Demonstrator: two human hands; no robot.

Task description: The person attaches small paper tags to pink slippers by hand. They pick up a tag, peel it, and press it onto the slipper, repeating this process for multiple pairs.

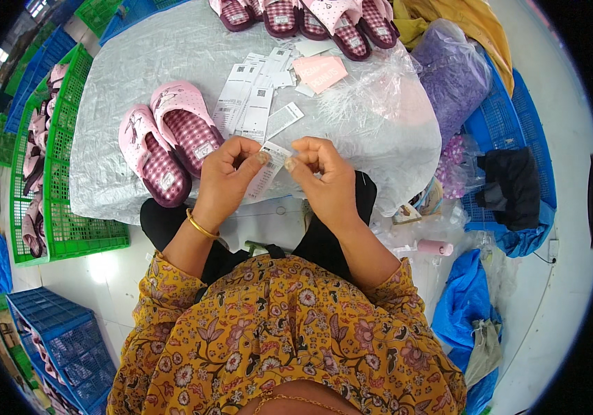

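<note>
left hand (pixel 230 169) and right hand (pixel 320 173) both pinch a white paper tag (pixel 266 171) beside pink slippers (pixel 168 142) on the desk (pixel 123 76).

I see 2 pink slippers (pixel 170 142) with maroon checked insoles, a green crate (pixel 68 228), white paper tags (pixel 251 104)

Slippers (pixel 170 149) lie on the table (pixel 123 83), crate (pixel 61 200) at its left.
</note>
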